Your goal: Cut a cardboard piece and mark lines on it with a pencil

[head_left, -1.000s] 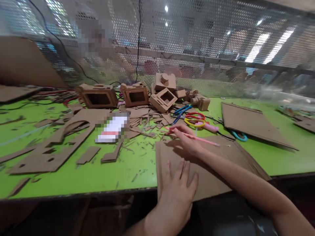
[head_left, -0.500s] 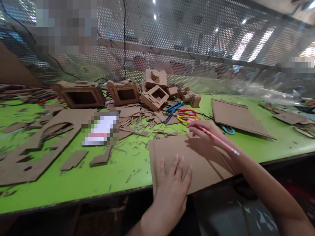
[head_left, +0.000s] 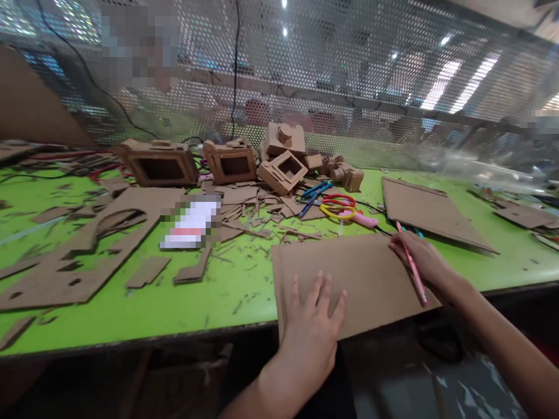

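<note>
1. The left hand (head_left: pixel 308 323) is laid palm down on the left part of the sheet (head_left: pixel 367 273), its fingers spread; nothing is pinched by it.
2. The sheet is laid flat at the near edge of the green table (head_left: pixel 253 279), and that edge is overlapped by its near side. It is judged to be corrugated card: light, fairly stiff, and dull enough to be gripped without slipping. Dents could be left by hard pressure, and bending is most likely to be caused at the overhang. It is best steadied by a flat palm, or lifted by two opposite edges.
3. By the right hand (head_left: pixel 421 256), placed at the sheet's far right corner, the pencil (head_left: pixel 414 270) is held aslant between curled fingers and thumb. The exact fingertip contact is hidden; whether the sheet is touched cannot be told.
4. The pencil is judged light, rigid and smooth, easily rolled if set down. It is best pinched near its point, the fragile part, which cannot be made out.
5. Beyond the sheet, a pink tool (head_left: pixel 365 221) is laid; behind the right hand, a panel (head_left: pixel 432 209) is seen.
6. Farther off, scraps (head_left: pixel 240 195) are strewn before card models (head_left: pixel 286 139), judged hollow and crushable, best held by their side walls.
</note>
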Tool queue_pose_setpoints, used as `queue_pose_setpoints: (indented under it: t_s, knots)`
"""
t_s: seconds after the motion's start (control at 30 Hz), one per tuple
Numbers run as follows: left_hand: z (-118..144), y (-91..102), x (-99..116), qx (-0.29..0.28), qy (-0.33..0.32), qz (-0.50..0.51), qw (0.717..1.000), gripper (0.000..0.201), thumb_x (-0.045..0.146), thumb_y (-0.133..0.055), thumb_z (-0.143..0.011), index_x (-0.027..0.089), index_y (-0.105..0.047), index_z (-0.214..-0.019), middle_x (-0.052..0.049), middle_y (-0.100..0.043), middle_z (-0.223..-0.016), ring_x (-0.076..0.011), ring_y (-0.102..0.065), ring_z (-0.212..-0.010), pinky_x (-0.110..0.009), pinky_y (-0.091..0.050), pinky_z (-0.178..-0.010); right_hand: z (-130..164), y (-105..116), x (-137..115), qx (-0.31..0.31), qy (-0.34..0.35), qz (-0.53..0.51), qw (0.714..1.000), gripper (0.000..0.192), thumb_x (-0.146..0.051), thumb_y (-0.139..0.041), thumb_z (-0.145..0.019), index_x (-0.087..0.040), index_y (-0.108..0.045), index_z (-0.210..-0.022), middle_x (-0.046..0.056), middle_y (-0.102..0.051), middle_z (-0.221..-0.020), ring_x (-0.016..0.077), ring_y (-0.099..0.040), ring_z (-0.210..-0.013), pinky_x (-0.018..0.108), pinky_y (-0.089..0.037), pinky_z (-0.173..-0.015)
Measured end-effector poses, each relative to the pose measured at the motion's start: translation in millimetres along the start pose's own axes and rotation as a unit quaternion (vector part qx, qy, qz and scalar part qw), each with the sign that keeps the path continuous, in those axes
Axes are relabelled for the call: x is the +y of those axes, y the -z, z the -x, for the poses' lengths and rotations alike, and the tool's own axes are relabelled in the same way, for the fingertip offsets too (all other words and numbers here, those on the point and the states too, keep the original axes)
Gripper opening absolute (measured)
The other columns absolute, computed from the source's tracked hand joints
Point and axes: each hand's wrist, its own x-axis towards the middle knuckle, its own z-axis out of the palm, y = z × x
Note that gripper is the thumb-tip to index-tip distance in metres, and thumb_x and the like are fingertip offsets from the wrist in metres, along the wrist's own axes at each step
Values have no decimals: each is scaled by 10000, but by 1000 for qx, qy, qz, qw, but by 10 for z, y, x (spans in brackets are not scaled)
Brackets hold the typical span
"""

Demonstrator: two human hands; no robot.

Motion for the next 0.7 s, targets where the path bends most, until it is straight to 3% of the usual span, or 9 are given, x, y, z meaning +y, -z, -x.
queue_pose_setpoints:
  t_s: [0.1,0.2,0.23,0.33,0.4,0.47,0.6,0.63,0.7]
  knots:
    - [-5,25,0,-8,-3,6,1000,600,229,-510,-858,157,-387,-1440,-235,-283,-1530,-397,-208,-1429,-729,-173,-1078,-216,28,-276,-24,49,-33,998,190,-346,-477,-863,-220,-618,-870,74,-652,-815,213,-580,-701,322,-422,-654]
    - [-6,36,-2,-8,-3,11,1000,603,229,-511,-862,153,-377,-1444,-233,-279,-1533,-394,-187,-1435,-726,-155,-1084,-512,-42,-691,-64,166,-87,980,142,-302,-525,-822,-226,-626,-757,51,-618,-728,202,-550,-688,313,-411,-656]
    - [-6,41,0,-6,-2,12,1000,605,227,-512,-861,153,-374,-1446,-233,-276,-1535,-393,-183,-1437,-724,-148,-1086,-604,-90,-843,-50,188,-114,974,126,-294,-542,-809,-227,-630,-747,57,-625,-757,212,-558,-734,325,-421,-690]
    - [-19,80,14,-11,6,16,1000,618,222,-516,-856,146,-366,-1450,-235,-273,-1535,-390,-189,-1436,-718,-132,-1095,-779,-261,-1266,61,146,-222,962,151,-305,-587,-805,-234,-648,-923,78,-651,-1008,242,-578,-937,380,-433,-847]
    - [-34,120,26,-32,11,16,999,627,225,-524,-852,135,-363,-1451,-243,-268,-1533,-390,-194,-1434,-717,-138,-1094,-793,-360,-1479,80,102,-297,946,172,-358,-569,-843,-238,-648,-937,60,-656,-968,224,-586,-923,375,-440,-858]
    - [-48,151,34,-58,10,11,998,630,241,-540,-850,123,-372,-1446,-260,-255,-1528,-398,-192,-1431,-723,-159,-1084,-753,-439,-1619,66,34,-394,916,257,-446,-503,-888,-240,-643,-954,40,-642,-854,195,-591,-833,335,-464,-772]
    - [-78,91,31,-50,-5,-6,999,623,324,-563,-863,106,-408,-1427,-291,-263,-1502,-429,-230,-1408,-744,-227,-1050,-689,-572,-1700,7,-102,-584,806,377,-587,-451,-878,-243,-581,-961,-13,-562,-736,111,-483,-573,229,-382,-511]
    - [-95,42,25,-31,-11,-9,999,609,354,-556,-872,106,-431,-1414,-296,-286,-1489,-437,-263,-1395,-746,-262,-1035,-696,-599,-1688,-17,-109,-590,800,369,-589,-503,-851,-229,-573,-890,-30,-527,-682,93,-430,-523,213,-335,-472]
    - [-142,-88,2,14,-21,-13,1000,550,398,-525,-892,126,-498,-1369,-293,-368,-1446,-443,-364,-1348,-737,-358,-984,-730,-638,-1645,-65,-98,-569,814,366,-563,-614,-788,-203,-555,-761,-55,-454,-579,74,-356,-475,203,-263,-435]
